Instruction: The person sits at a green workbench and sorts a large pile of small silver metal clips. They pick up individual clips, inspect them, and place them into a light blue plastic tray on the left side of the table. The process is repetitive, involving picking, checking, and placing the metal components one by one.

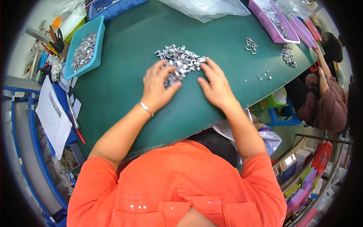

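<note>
A heap of small silver metal parts [182,59] lies loose on the green table [140,38] before me. My left hand [157,84] rests at the heap's near left side, fingers bent over some parts and thumb apart. At the right side, my right hand [218,87] has its fingers stretched toward the heap, the fingertips at its edge and the thumb spread away. I see nothing gripped in either hand. Under my left fingers, a few parts are partly hidden.
A turquoise tray [99,47] of similar parts stands at the left, near a paper sheet [54,113]. Pink trays [278,36] stand far right. Metal rings [251,45] lie between. Another person [325,98] sits at the table's right edge.
</note>
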{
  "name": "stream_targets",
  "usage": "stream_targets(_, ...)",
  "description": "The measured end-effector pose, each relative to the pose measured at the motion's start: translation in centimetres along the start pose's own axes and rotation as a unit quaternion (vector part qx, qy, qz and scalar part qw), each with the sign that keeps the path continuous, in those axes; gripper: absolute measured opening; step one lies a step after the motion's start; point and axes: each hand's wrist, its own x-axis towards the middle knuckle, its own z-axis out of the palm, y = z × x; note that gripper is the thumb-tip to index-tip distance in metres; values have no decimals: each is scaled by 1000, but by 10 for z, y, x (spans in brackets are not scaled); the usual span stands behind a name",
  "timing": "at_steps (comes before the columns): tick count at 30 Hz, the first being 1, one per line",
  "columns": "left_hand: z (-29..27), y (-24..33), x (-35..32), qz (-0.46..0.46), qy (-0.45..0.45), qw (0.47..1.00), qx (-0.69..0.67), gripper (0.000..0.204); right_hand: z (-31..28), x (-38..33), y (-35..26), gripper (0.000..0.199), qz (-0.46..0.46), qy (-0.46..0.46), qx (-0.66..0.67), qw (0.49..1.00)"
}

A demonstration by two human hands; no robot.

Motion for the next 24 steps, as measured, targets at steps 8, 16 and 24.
stream_targets(8, -8, 7, -24, 93, -40, 995, 0, 30, -15, -34, -34, 36, -18, -41, 163, 986)
stream_targets(16, 0, -7, 31, 134, 107, 985, 8, 8, -23, -52, -39, 14, 65, 48, 95, 992)
stream_targets(24, 2, 24, -20, 131, -46, 985, -106, 33, 2, -38, -49, 20, 58, 72, -49, 995)
